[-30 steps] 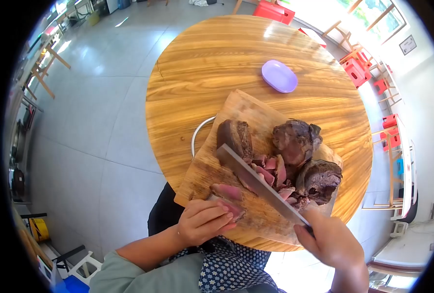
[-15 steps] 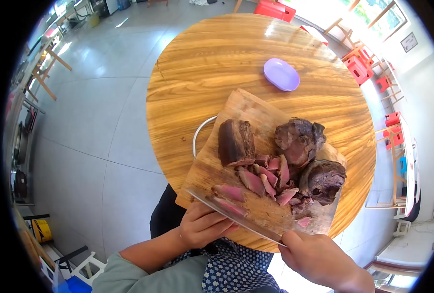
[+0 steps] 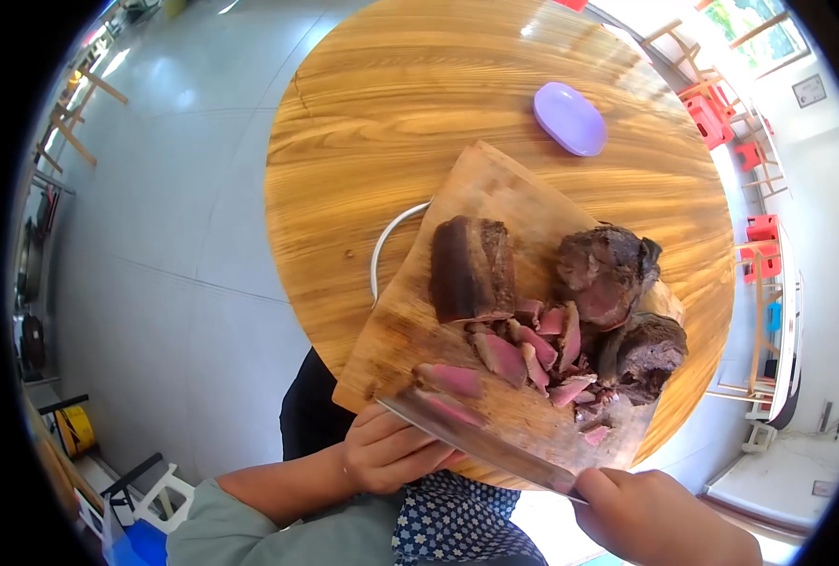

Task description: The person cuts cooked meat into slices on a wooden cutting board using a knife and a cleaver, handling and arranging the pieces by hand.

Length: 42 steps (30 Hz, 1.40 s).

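Observation:
My right hand [image 3: 664,519] is closed round the handle of a long kitchen knife [image 3: 495,453]. Its blade slants up and left across the near edge of a wooden cutting board [image 3: 396,330]. Behind the blade, my left hand [image 3: 396,451] has its fingers curled round a piece of meat, of which only a reddish bit shows by the fingertips. Just beyond the blade lie two pink meat slices [image 3: 449,380]. Farther in is a heap of cut slices [image 3: 532,349]. A dark meat block [image 3: 471,271] and two browned chunks, one at the back [image 3: 608,274] and one at the right [image 3: 647,354], surround the heap.
The board rests on a round wooden table [image 3: 344,179]. A purple oval plate [image 3: 570,119] sits toward its far side. A white curved handle or ring [image 3: 382,250] sticks out left of the board. Red stools [image 3: 707,121] and a white table stand at the right.
The view has shifted, so the table shows higher. The knife has tilted, and more of its blade face shows. Both hands keep their grip; the meat on the board lies as before.

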{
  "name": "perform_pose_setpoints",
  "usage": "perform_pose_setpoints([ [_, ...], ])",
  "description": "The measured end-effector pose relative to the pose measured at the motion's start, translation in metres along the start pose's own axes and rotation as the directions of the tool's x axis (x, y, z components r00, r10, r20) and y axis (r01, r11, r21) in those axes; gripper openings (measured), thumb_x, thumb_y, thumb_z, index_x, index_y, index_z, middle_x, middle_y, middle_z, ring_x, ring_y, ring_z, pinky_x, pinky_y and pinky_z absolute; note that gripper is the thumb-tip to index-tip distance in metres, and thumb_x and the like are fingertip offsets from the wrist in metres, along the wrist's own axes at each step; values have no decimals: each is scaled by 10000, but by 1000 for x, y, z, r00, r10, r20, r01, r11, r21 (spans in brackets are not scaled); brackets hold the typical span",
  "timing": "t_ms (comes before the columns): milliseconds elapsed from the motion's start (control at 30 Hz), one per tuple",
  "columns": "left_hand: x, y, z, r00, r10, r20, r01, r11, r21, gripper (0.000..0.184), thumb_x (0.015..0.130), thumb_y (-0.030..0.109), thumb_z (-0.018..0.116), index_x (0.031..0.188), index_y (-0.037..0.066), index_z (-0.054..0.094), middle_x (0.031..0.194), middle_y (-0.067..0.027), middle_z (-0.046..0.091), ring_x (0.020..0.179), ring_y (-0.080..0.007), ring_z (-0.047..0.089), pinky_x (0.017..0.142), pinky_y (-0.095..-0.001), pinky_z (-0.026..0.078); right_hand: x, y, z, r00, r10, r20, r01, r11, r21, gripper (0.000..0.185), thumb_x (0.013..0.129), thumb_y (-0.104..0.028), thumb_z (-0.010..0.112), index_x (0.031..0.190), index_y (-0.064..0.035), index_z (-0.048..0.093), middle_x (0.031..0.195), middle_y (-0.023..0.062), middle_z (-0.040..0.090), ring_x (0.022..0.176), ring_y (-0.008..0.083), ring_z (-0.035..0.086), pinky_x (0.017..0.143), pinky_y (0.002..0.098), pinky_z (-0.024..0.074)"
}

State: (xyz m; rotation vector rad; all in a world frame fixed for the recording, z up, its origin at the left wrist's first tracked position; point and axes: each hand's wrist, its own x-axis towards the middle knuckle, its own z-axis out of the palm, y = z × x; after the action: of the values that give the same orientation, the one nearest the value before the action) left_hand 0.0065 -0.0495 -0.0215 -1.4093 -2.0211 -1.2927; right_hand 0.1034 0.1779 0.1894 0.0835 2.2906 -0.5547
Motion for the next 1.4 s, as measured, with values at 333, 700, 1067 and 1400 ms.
perform_pose_setpoints([
  [333,0,5,1,1000,-27,12,27,999,-18,225,775,207,868,963,115,783,1024,-26,744,980,-221,719,927,-383,555,32,-9,4,1000,-17,-24,18,999,41,187,973,-192,581,1008,-27,501,771,199,653,706,445,665,643,529,533],
  [700,-2,0,2,998,20,-61,-22,999,-42,243,767,164,867,981,104,767,1017,-27,739,956,-198,712,851,-329,546,45,-19,-9,990,99,102,-94,994,-54,203,980,-213,574,1035,-30,504,759,232,665,709,463,665,652,551,524],
  [1067,2,9,4,999,4,-34,-5,1000,-20,286,728,121,876,990,80,767,1030,-39,739,954,-238,693,874,-379,541,27,28,45,978,-93,-184,90,996,-22,189,972,-216,589,1018,-47,517,693,208,643,637,460,645,595,552,514],
  [1400,9,4,-5,998,-14,-58,17,999,47,259,723,57,864,960,47,760,997,-84,735,944,-285,699,851,-394,551,86,16,54,867,-250,-430,271,963,-14,205,990,-217,559,1095,-45,526,762,239,681,694,461,668,616,547,518],
])
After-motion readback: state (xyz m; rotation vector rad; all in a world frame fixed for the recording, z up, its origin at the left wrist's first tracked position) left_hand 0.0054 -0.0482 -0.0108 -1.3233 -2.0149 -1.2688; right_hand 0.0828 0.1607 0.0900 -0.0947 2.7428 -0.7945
